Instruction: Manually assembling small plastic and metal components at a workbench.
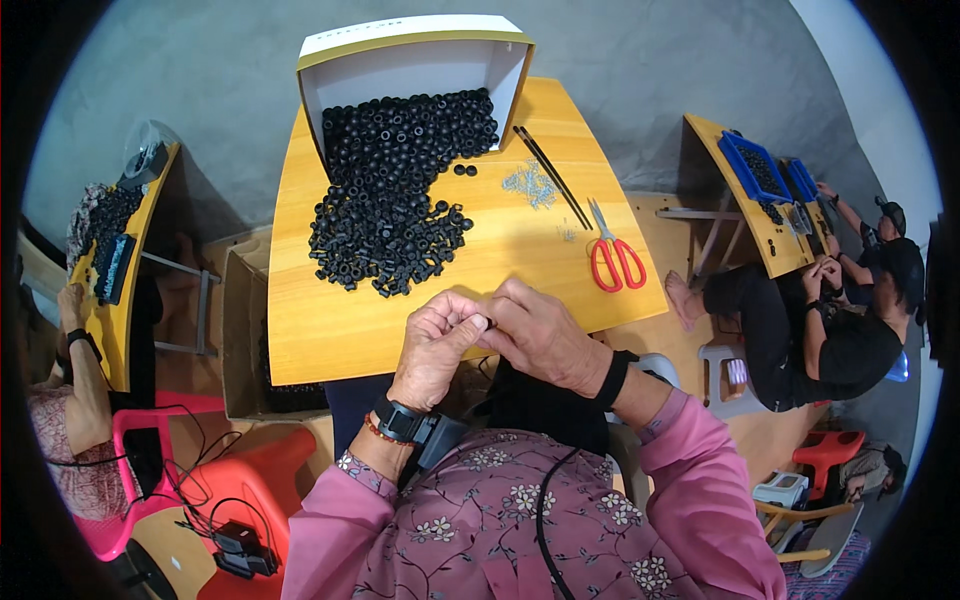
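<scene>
My left hand (440, 345) and my right hand (540, 335) meet at the table's near edge, fingertips pinched together. A small dark piece shows at the left thumb tip; most of it is hidden by the fingers, and its kind cannot be made out. Beyond my hands, a heap of small black round parts (385, 240) spills over the yellow table (500, 270) from a white box (410, 75) lying on its side. Right of the heap lies a scatter of small silvery pieces (530, 185). Red-handled scissors (615, 255) rest near the right edge, beside two dark thin sticks (553, 178).
A cardboard box (247, 330) with dark contents stands on the floor left of the table. Red plastic chairs (265, 480) and black cables are at lower left. People work at other tables on both sides; blue trays (755, 168) stand on the right one.
</scene>
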Demonstrator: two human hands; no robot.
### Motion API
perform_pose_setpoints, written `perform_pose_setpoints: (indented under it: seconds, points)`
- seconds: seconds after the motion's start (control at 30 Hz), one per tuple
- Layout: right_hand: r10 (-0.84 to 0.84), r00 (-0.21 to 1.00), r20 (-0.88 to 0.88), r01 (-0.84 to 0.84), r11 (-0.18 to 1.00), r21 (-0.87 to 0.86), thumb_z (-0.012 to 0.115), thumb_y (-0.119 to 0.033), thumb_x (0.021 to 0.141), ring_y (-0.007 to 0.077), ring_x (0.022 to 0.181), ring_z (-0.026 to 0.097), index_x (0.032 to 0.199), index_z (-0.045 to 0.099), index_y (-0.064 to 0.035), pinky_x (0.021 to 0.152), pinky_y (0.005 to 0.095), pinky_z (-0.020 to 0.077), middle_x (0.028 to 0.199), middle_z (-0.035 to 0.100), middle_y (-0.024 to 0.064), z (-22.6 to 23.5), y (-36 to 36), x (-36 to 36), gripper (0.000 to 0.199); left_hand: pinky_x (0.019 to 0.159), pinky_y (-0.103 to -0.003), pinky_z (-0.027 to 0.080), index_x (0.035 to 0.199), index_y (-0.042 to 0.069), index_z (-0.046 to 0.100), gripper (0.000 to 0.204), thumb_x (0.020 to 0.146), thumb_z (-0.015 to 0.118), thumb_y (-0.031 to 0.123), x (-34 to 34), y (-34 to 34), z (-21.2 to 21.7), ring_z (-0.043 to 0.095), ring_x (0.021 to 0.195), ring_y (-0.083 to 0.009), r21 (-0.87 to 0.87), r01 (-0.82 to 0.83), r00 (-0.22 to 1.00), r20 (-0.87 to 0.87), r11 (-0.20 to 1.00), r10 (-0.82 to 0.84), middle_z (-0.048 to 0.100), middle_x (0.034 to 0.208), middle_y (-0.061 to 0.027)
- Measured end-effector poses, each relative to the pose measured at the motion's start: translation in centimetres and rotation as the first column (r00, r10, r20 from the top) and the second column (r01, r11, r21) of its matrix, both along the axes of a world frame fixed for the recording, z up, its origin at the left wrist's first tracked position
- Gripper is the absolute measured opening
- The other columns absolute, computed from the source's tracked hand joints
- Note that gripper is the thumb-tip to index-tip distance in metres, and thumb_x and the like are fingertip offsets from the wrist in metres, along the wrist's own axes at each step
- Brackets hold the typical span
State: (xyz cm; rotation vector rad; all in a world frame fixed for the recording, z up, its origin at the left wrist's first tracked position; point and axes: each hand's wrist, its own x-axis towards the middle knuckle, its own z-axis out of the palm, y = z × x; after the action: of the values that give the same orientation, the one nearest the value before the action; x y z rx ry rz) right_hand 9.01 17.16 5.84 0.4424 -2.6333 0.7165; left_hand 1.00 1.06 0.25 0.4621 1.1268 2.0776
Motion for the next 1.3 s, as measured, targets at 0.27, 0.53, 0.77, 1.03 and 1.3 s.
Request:
perform_pose_setpoints:
  seconds: [0.27, 0.53, 0.77, 1.03, 1.3]
  points:
    - [-0.021, 0.997, 0.079, 0.028, 0.995, -0.091, 0.072, -0.009, 0.084, 0.036, 0.079, 0.059, 0.112, 0.054, -0.003, 0.067, 0.0436, 0.0504, 0.092, 0.05, 0.0146, 0.4, -0.2, -0.1, 0.034, 0.078, -0.024, 0.053, 0.1, 0.001, 0.063, 0.005, 0.095, 0.063, 0.0, 0.0, 0.1, -0.6, 0.063, 0.082, -0.0081, 0.07, -0.009, 0.999, 0.046, 0.998, 0.006, 0.068, 0.092, -0.0036]
    - [-0.058, 0.994, 0.094, 0.068, 0.991, -0.111, 0.073, -0.011, 0.084, 0.0357, 0.076, 0.059, 0.104, 0.057, -0.0024, 0.063, 0.0435, 0.0491, 0.09, 0.05, 0.0147, 0.1, -0.4, -0.2, 0.028, 0.081, -0.028, 0.054, 0.103, 0.001, 0.063, 0.007, 0.097, 0.063, 0.004, -0.1, 0.0, -0.3, 0.065, 0.085, -0.0127, 0.07, -0.017, 0.999, 0.045, 0.997, 0.014, 0.068, 0.096, -0.0048]
    - [-0.04, 0.999, -0.019, 0.038, 0.995, -0.09, 0.076, -0.007, 0.079, 0.0301, 0.071, 0.059, 0.109, 0.06, -0.0014, 0.06, 0.0389, 0.0496, 0.086, 0.052, 0.0117, 0.2, 0.5, -0.5, 0.034, 0.079, -0.025, 0.052, 0.101, -0.001, 0.064, 0.007, 0.098, 0.061, 0.005, -0.1, -0.2, 0.1, 0.061, 0.081, -0.009, 0.022, 0.033, 0.998, 0.061, 0.999, -0.034, 0.067, 0.092, -0.0028]
    - [0.006, 1.0, -0.023, -0.009, 0.989, -0.146, 0.079, -0.005, 0.078, 0.0214, 0.062, 0.056, 0.106, 0.061, -0.0015, 0.053, 0.0329, 0.0464, 0.08, 0.052, 0.0078, -0.2, 0.0, -1.1, 0.034, 0.072, -0.021, 0.047, 0.096, 0.002, 0.063, 0.011, 0.099, 0.062, 0.012, 0.1, -0.1, -0.6, 0.056, 0.076, -0.0045, -0.014, -0.031, 0.999, 0.036, 0.999, 0.032, 0.063, 0.085, 0.001]
    - [0.007, 0.999, -0.042, -0.015, 0.984, -0.179, 0.077, -0.004, 0.077, 0.0205, 0.061, 0.055, 0.101, 0.062, -0.0019, 0.052, 0.0327, 0.0446, 0.077, 0.049, 0.0074, -1.1, -0.3, -1.6, 0.028, 0.072, -0.02, 0.046, 0.095, 0.003, 0.061, 0.011, 0.1, 0.06, 0.012, 0.0, -0.2, -0.5, 0.054, 0.075, -0.0036, -0.026, -0.027, 0.998, 0.05, 0.999, 0.028, 0.061, 0.085, 0.0023]
